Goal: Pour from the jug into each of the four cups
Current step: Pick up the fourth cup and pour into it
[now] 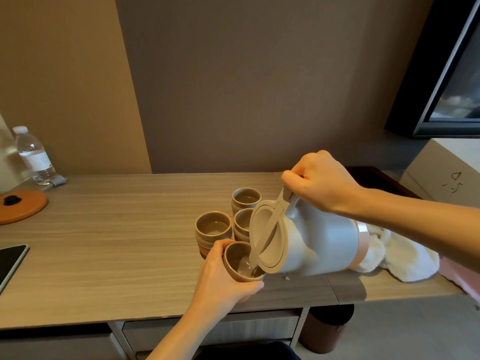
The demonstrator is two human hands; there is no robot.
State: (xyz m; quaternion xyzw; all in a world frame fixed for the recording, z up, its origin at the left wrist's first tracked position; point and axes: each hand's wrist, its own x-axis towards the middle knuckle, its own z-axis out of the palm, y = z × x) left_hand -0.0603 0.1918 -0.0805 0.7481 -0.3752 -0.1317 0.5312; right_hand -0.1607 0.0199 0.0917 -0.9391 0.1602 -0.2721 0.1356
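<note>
A grey jug [324, 240] with a tan lid and a pink band lies tipped far to the left, and my right hand [319, 180] grips its handle from above. Its spout hangs over a tan cup [237, 261] that my left hand [220, 276] holds tilted near the desk's front edge; water runs into this cup. Three more tan cups stand upright on the desk behind it: one at the left [213, 227], one in the middle [242, 223] partly hidden by the lid, and one at the back [246, 198]. Each holds some liquid.
A white towel [397, 253] lies on the wooden desk [117, 242] behind the jug. A water bottle [33, 157], an orange round pad [23, 205] and a dark tablet [10, 263] sit at the left. A few drops [287, 278] lie under the jug. A brown bin [324, 328] stands below the desk.
</note>
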